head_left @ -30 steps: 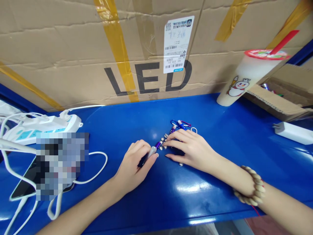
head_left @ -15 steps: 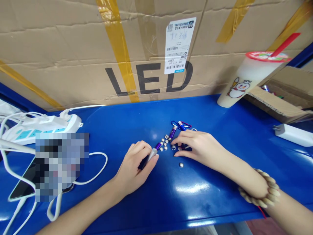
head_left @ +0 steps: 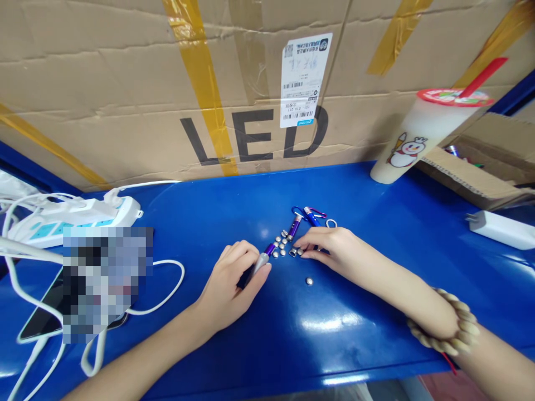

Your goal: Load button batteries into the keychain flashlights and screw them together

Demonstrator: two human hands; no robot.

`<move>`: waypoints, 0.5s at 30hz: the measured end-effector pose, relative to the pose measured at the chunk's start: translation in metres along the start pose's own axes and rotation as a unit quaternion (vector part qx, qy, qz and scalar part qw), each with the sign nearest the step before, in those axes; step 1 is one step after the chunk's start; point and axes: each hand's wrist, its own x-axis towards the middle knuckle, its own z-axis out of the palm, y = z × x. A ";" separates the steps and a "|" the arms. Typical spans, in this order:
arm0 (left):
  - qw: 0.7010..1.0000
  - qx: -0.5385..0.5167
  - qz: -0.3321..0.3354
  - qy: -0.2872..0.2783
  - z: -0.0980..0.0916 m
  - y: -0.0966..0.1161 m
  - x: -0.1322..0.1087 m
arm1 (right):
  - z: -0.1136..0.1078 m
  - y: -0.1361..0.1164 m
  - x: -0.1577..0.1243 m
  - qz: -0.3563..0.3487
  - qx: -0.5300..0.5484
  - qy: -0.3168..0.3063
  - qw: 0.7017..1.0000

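My left hand [head_left: 228,287] rests on the blue table [head_left: 376,234] with its fingers closed around a small purple and silver keychain torch [head_left: 264,257]. Just beyond its tip lie several small silver button cells [head_left: 281,245] in a cluster. My right hand [head_left: 334,249] lies to the right of them, thumb and forefinger pinched on one cell at the cluster's edge. One loose cell [head_left: 309,282] lies nearer me. Two more keychain torches [head_left: 304,216] with clips lie behind the cluster.
A large cardboard box marked LED [head_left: 259,83] stands along the back. A drink cup with a red straw [head_left: 418,136] and an open carton [head_left: 480,167] are at the back right, a white charger [head_left: 501,229] at right. A white power strip [head_left: 71,217], cables and a phone lie at left.
My right hand has slid right and drawn its fingers in from flat over the cells to a pinch at the cluster's edge, uncovering the loose cell. My left hand has stayed still.
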 end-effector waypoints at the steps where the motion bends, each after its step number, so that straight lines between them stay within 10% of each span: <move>1: 1.000 -0.002 0.000 0.001 0.000 0.000 0.000 | 0.000 0.000 0.000 0.001 -0.004 -0.001 1.000; 15: 1.000 -0.003 0.007 0.014 -0.001 0.001 0.000 | 0.002 -0.011 0.007 0.001 -0.114 0.006 0.993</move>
